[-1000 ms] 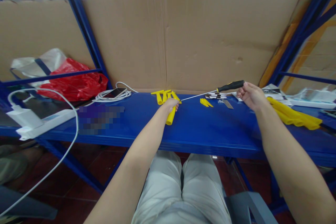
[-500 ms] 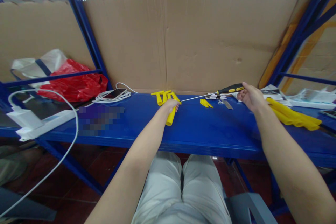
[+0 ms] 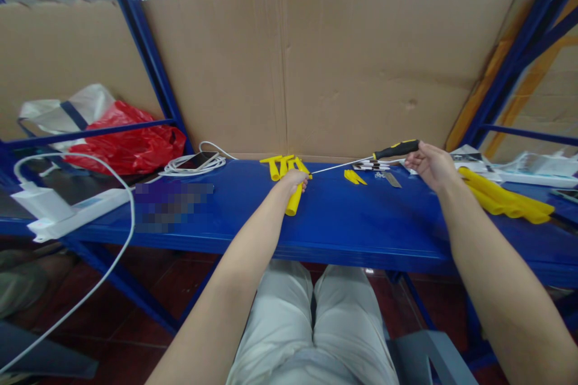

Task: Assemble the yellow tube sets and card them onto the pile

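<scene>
My left hand (image 3: 295, 179) is closed around a yellow tube-shaped handle (image 3: 293, 203), whose open lower end points toward me over the bench. A long screwdriver (image 3: 397, 149) with a black and yellow grip stretches across to the right, its thin shaft meeting the yellow piece at my left fingers; the tip is hidden there. At the butt of the screwdriver's grip, my right hand (image 3: 428, 163) pinches it with its fingertips. Behind my left hand lie several yellow T-shaped pieces (image 3: 274, 168). Small yellow pointed parts (image 3: 354, 177) rest below the screwdriver shaft.
Near the small parts are tiny screws (image 3: 378, 175) and a flat metal blade (image 3: 392, 180). Long yellow pieces (image 3: 506, 195) lie right of my right forearm. A power strip (image 3: 81, 210) with a white cable sits at left. Cardboard (image 3: 352, 72) stands behind the blue bench (image 3: 361, 222).
The screwdriver grip has turned a little about its length, and my right fingers have shifted slightly at its end. My left hand and the yellow handle have stayed in place.
</scene>
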The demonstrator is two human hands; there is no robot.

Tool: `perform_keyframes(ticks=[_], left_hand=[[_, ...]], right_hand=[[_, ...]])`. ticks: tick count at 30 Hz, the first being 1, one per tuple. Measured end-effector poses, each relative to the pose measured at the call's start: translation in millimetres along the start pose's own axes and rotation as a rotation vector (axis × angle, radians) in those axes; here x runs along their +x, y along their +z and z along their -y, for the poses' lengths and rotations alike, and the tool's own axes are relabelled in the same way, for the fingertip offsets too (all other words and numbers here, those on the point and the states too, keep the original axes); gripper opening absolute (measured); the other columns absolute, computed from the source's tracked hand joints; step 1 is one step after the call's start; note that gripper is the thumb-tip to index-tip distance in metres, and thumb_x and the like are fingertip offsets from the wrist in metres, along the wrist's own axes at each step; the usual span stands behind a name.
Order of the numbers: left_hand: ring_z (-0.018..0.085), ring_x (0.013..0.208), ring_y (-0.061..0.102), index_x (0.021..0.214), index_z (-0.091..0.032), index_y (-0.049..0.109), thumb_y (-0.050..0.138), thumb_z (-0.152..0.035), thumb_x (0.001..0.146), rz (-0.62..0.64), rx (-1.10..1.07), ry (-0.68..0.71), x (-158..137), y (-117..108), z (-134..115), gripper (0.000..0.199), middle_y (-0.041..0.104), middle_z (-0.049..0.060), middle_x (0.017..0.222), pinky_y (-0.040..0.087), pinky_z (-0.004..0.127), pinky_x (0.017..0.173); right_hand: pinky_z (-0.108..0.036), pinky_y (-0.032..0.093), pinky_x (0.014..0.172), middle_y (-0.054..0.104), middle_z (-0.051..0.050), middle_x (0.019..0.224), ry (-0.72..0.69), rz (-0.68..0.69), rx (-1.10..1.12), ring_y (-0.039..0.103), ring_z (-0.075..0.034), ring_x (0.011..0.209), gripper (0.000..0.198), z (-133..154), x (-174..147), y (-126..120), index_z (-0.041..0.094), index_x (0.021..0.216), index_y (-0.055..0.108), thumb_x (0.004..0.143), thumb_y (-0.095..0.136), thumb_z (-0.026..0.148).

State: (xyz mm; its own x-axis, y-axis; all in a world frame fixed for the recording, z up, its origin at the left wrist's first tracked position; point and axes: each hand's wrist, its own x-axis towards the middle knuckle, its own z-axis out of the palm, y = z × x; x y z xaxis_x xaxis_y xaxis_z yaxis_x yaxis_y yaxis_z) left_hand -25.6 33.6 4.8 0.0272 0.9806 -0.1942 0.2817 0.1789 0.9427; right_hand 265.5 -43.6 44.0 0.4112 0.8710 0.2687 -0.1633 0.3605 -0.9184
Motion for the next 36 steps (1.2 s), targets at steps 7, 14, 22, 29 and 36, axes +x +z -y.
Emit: perform_keyframes(ticks=[7,14,22,29,36], left_hand=[[0.006,0.038,0.039,0.067,-0.014,0.050,0.049,-0.006,0.084,0.002,0.019,-0.001,-1,0,0,0.019,0.042,-0.005,0.043,0.035,0.019,0.045],[0.006,0.038,0.039,0.073,-0.013,0.054,0.050,-0.006,0.084,0.008,0.033,-0.007,1,-1,0,0.014,0.042,-0.005,0.044,0.037,0.019,0.046],[0.006,0.038,0.039,0.074,-0.013,0.054,0.050,-0.007,0.084,0.007,0.037,-0.008,0,-1,0,0.012,0.042,-0.005,0.043,0.036,0.019,0.045],[0.006,0.038,0.039,0.070,-0.015,0.050,0.049,-0.005,0.084,0.008,0.025,0.003,-2,-1,0,0.017,0.042,-0.005,0.044,0.034,0.019,0.044],[0.007,0.039,0.039,0.070,-0.014,0.052,0.049,-0.005,0.083,0.007,0.025,0.002,0,0,0,0.016,0.042,-0.005,0.044,0.035,0.020,0.045]], right_hand=[[-0.019,0.038,0.035,0.049,0.003,0.043,-0.021,-0.027,-0.028,0.046,-0.010,0.035,0.030,-7,6,-6,0.018,0.064,0.043,0.084,0.063,0.030],[-0.019,0.038,0.035,0.046,0.003,0.038,0.029,-0.048,-0.022,0.043,-0.011,0.032,0.021,-8,10,-6,0.018,0.069,0.047,0.089,0.055,0.023],[-0.018,0.038,0.035,0.050,0.001,0.042,0.028,-0.069,-0.059,0.046,-0.011,0.033,0.022,-4,3,-3,0.019,0.071,0.045,0.091,0.050,0.024],[-0.018,0.041,0.039,0.054,0.001,0.048,0.010,0.025,-0.033,0.050,-0.010,0.038,0.022,0,-1,-1,0.017,0.070,0.049,0.088,0.058,0.027],[-0.019,0.038,0.034,0.050,0.003,0.046,-0.012,0.011,-0.067,0.046,-0.010,0.036,0.036,-8,6,-7,0.019,0.065,0.043,0.077,0.070,0.042]])
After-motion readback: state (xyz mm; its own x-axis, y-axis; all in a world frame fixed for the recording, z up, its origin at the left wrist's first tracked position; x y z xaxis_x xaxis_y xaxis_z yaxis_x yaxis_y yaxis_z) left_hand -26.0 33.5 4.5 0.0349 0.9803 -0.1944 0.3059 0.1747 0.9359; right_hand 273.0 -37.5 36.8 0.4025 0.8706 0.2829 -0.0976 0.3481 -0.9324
